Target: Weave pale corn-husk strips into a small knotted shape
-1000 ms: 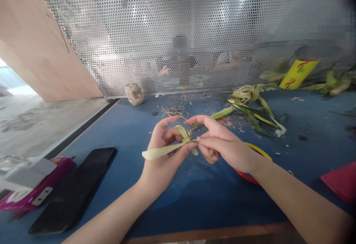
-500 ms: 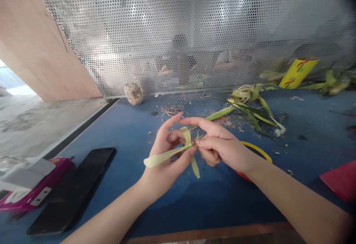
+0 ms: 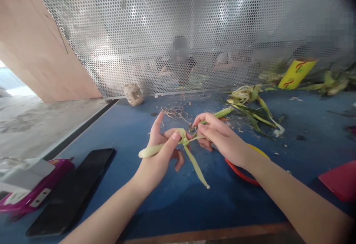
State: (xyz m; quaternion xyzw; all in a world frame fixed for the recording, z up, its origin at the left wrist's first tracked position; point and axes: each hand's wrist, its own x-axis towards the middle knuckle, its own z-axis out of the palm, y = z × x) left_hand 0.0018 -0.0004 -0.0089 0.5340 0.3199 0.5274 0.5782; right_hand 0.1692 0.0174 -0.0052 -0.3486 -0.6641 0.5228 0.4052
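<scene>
Well out to the left of the left hand [image 3: 155, 164], a white boxy block [image 3: 33, 171] rested on a glossy magenta plastic case [image 3: 59, 171]. A flat black rectangular phone [image 3: 75, 188] lay between the case and that hand, probably set aside to be safe from knocks. Beyond the hand, a lumpy beige block [image 3: 133, 94] sat by the silvery perforated metal screen [image 3: 111, 51].

The left hand was partly open: its index finger pointed up and away, while the thumb bore down on the pale green knotted leaf strips [image 3: 184, 140] from above, with fingers behind. That grip seemed meant to steady the knot, which hung between both hands, lifted off the blue tabletop [image 3: 178, 214], one tail dangling below. A tangle of thin tan thread [image 3: 175, 112] lay just past the knot, presumably within easy reach.

The right hand [image 3: 226, 140] was nearly closed, thumb and curled fingers pinching the slender strand running from the knot, apparently to draw it taut. A red and yellow plastic loop [image 3: 240, 173] lay partly hidden beneath its wrist. Limp green husk leaves [image 3: 246, 99] were heaped beyond the right hand, perhaps as handy stock, with a bright yellow cylinder [image 3: 297, 73] farther right.
</scene>
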